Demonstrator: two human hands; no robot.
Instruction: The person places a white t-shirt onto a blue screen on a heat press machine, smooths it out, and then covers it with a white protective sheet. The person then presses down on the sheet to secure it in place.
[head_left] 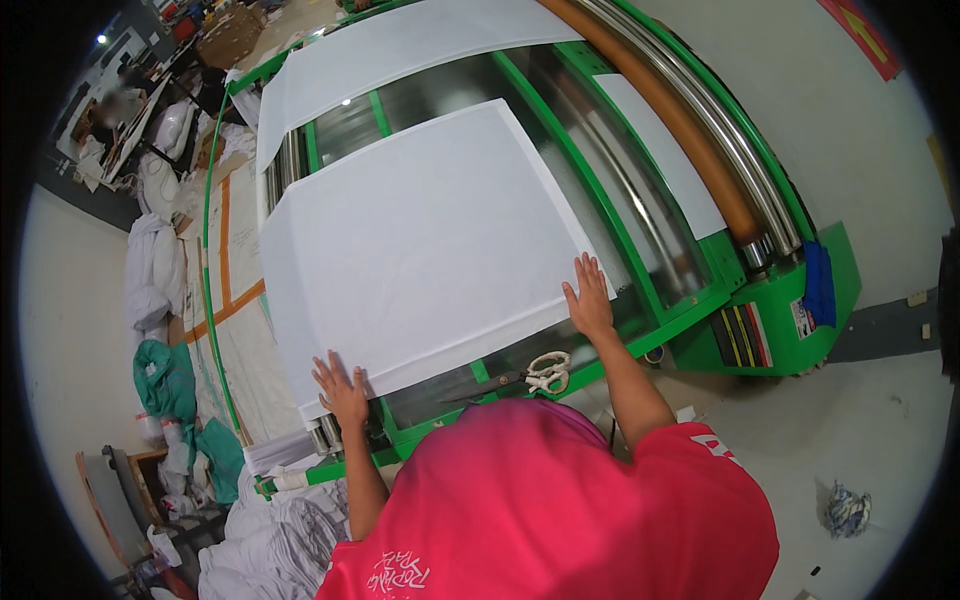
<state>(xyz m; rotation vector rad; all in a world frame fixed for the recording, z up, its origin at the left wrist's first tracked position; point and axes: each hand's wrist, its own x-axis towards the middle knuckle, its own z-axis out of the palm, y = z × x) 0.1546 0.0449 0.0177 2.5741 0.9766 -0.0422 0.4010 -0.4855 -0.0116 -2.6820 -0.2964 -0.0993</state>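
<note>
A white fabric panel (420, 240) lies spread over a green-framed roller machine (640, 245). At its near left corner my left hand (342, 391) rests with fingers spread on the hemmed edge. My right hand (590, 296) lies on the near right corner, its fingers stretched out toward the far side. Neither hand grips the cloth. Between my two arms, a pair of scissors (546, 373) with wrapped pale handles sits on the machine's near edge, the dark blades pointing left.
A second white cloth (400, 45) covers the far part of the machine. Brown and steel rollers (690, 120) run along the right side. A blue cloth (819, 285) hangs at the near right corner. White fabric (280, 540) is heaped at lower left. People sit at far left.
</note>
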